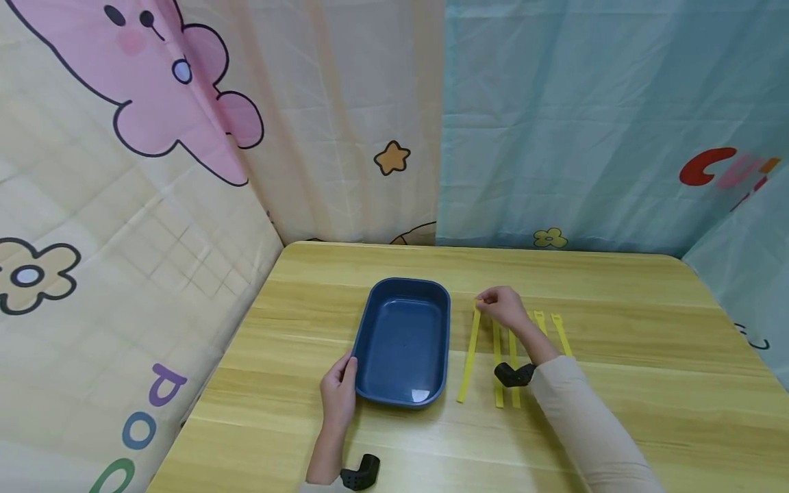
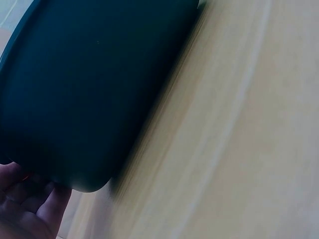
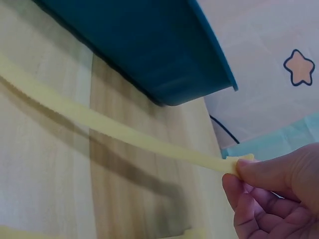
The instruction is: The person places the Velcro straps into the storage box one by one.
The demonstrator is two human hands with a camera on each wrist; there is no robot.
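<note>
On the left, the left grip (image 1: 339, 392) is bent about the left side of the blue tray (image 1: 403, 342), thumb at the rim and fingers along the outside, parted little more than the wall between them. A light, steady hold should do there; leaning on the rim could tip or slide the tray. Next, just right of the tray and apart from it, 1 yellow strip (image 1: 470, 352) slants over the desk (image 1: 419, 455), lifted by its far end. The right grip (image 1: 505, 308) is closed to a pinch on that end, thumb above and a fingertip below. That looks a sound place to hold; so limp a band will probably sway, so move it smoothly and let its near end clear the rim. Further right, carry the wrist high: the black wrist camera (image 1: 514, 374) hangs over the other strips (image 1: 498, 394) and might brush them out of line.

As for looks, the held strip is long, flat and narrow, pale yellow in the right wrist view, with a slightly rough edge. It bows gently, and its shadow falls apart from it on the wood; whether the near tip touches down, I cannot tell. Its head is partly covered by the thumb. At least 4 more lie to the right, some partly behind the right arm; the 2 rightmost show wider far ends.
</note>
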